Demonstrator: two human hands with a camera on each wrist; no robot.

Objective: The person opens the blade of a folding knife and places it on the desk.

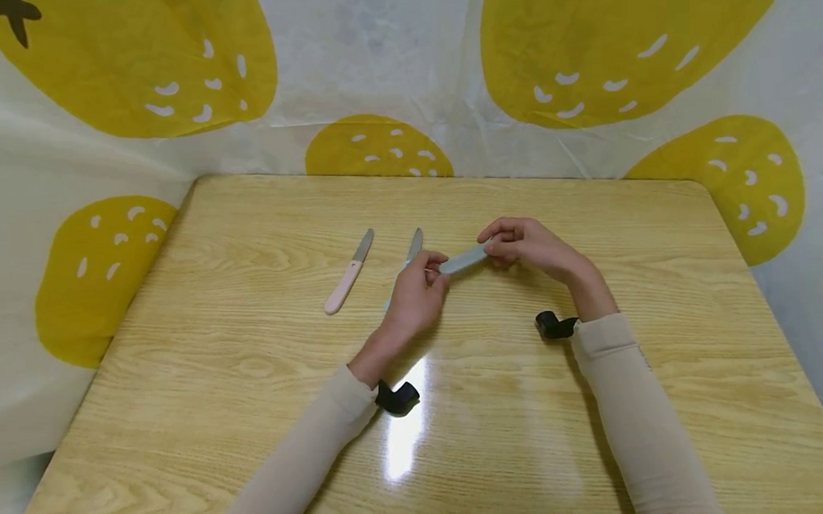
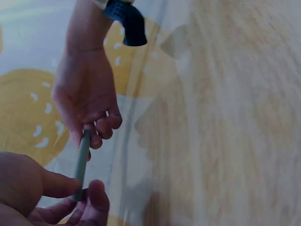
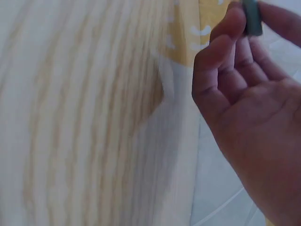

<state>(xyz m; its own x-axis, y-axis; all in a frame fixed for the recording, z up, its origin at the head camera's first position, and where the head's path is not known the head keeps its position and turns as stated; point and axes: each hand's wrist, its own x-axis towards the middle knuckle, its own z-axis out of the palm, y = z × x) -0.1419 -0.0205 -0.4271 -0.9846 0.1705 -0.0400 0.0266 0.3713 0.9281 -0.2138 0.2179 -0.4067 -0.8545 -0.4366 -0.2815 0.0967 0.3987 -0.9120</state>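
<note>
A slim pale green folding knife (image 1: 464, 260) is held level between my two hands, with no blade showing. My left hand (image 1: 416, 292) pinches its left end between thumb and fingers. At the other end, the thumb and fingertips of my right hand (image 1: 533, 247) grip it. In the left wrist view, the green handle (image 2: 82, 162) spans from one hand to the other. A blue-handled knife (image 1: 415, 243) lies with its blade out, its handle mostly hidden behind my left hand. Left of it lies a pink-handled knife (image 1: 345, 286), blade out and pointing away.
The wood-grain table (image 1: 252, 420) reaches back to a white cloth (image 1: 373, 49) printed with yellow fruit shapes. Cloth also hangs along the left and right sides. A black wrist camera (image 1: 398, 398) sits at the left cuff, another black camera (image 1: 555, 325) at the right.
</note>
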